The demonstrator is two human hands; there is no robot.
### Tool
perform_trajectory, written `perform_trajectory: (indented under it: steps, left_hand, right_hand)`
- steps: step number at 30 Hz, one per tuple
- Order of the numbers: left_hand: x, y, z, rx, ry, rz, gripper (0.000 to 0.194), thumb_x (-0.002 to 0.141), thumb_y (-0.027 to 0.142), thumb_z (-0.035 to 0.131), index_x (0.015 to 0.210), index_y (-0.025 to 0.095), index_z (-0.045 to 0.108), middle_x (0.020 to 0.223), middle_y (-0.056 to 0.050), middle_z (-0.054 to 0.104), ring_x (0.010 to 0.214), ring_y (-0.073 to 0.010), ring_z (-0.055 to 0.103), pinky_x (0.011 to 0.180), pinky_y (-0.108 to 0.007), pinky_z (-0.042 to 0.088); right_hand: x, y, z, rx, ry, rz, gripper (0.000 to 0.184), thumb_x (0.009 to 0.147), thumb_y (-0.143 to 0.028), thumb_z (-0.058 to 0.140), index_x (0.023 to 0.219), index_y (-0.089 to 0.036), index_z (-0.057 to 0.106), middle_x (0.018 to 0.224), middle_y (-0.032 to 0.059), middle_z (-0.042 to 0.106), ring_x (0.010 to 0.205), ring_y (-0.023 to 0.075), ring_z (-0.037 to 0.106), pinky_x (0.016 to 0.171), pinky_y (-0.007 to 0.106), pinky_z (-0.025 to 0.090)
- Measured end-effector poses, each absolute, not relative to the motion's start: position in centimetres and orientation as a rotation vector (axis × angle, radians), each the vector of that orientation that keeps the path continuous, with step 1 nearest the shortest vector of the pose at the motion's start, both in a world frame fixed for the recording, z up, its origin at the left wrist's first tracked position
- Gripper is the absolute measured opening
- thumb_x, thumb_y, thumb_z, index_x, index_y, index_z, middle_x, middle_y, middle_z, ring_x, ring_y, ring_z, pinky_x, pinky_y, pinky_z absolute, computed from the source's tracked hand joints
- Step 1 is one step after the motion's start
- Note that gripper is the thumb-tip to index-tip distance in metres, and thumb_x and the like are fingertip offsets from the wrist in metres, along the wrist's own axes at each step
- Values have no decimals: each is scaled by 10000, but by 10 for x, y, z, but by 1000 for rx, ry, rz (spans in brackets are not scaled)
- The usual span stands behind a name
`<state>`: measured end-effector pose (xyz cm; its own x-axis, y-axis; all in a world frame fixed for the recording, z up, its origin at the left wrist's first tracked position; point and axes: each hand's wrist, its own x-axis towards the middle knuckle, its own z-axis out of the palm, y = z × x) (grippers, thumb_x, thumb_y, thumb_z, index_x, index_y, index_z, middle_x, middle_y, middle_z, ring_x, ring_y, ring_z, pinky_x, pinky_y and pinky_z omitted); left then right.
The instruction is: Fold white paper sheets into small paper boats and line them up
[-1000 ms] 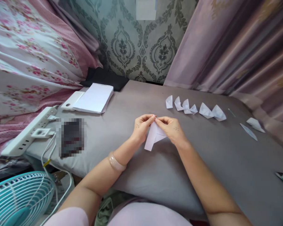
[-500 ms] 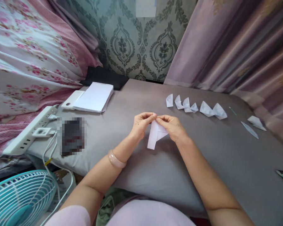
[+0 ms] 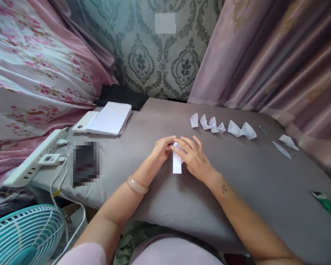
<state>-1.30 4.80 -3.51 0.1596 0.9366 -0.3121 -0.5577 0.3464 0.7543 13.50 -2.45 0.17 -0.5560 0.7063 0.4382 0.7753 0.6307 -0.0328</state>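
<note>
A white folded paper (image 3: 177,162) stands out as a narrow strip pointing toward me, above the grey-covered surface. At its far end, my left hand (image 3: 162,149) pinches it from the left, with the fingertips close together. Across the upper part lies my right hand (image 3: 194,158), its leading fingers gripping the paper and another finger raised apart. The right thumb is out of sight, and the paper's upper folds are partly covered by the fingers.
Small folded paper boats (image 3: 213,124) line the far right, near a pale leaf-shaped piece (image 3: 281,150). A paper stack (image 3: 109,117) lies left, beyond a power strip (image 3: 34,158) with cables. A fan (image 3: 24,235) stands at lower left; a green item (image 3: 327,203) lies right.
The right hand has turned over the paper, its fingers now lying across it. The angled flap that showed on the right is now covered, leaving a straight strip. The view has shifted slightly.
</note>
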Motion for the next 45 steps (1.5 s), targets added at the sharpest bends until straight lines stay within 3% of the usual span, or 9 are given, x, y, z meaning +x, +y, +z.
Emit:
perform_trajectory:
  steps: [4,7,11,19,26,32,39,42,45]
  left_hand:
    - [-8,38,-31,554,896,1041,305,647,70,743,936,152,688,677,-7,629,579,-94,547,590,-240,420]
    - [-8,34,-27,695,872,918,217,662,168,785,860,115,714,649,-16,607,569,-80,524,583,-227,416]
    - [-7,30,-22,826,787,775,278,637,349,832,722,110,719,645,-11,585,563,-62,492,578,-219,397]
    - [4,16,-23,1114,937,789,272,611,391,834,741,163,761,675,-32,656,597,-100,499,568,-234,349]
    - [5,15,-28,1069,889,681,302,618,400,833,710,133,725,657,-25,626,536,-69,468,550,-226,353]
    - [-5,18,-16,1192,723,476,318,643,361,832,867,149,754,813,-74,699,699,-134,597,691,-262,441]
    - [-3,22,-11,1027,734,1028,273,695,369,794,879,172,753,840,-61,702,768,-140,608,754,-281,457]
    - [-2,23,-13,984,729,1099,205,665,329,815,782,174,749,764,-31,684,694,-111,580,709,-264,448]
    - [-3,23,-10,984,733,1168,183,666,315,811,755,171,742,735,-16,668,669,-94,557,690,-247,438]
  right_hand:
    - [134,-23,-8,-1096,-2184,-109,318,861,-84,481,1058,-228,685,1088,47,717,1054,200,613,1050,437,353]
    - [142,-20,-9,-1234,-1832,191,182,880,-236,542,922,-208,717,924,41,738,875,198,651,849,346,471]
    - [159,-17,-7,-1510,-1278,558,308,767,-469,672,696,-171,696,656,16,679,637,188,605,603,292,454]
    - [180,-16,-6,-1290,-772,1156,334,582,-417,825,775,-157,745,757,48,738,690,189,651,690,313,499]
    - [181,-16,-8,-1400,-798,1085,324,580,-433,819,708,-146,738,675,29,716,585,160,610,571,277,442]
    - [183,-23,3,-1407,-925,1155,331,630,-451,788,763,-150,751,712,38,728,618,171,627,592,279,454]
    - [161,-32,-2,-1504,-1244,1220,275,693,-430,723,726,-157,707,625,-7,661,581,158,590,569,267,419]
    - [153,-34,-6,-1605,-1442,1041,291,760,-452,647,672,-175,651,566,-25,594,552,156,558,528,264,375]
    - [148,-34,-4,-1618,-1559,706,273,791,-467,628,820,-198,661,739,12,662,695,191,611,625,294,438]
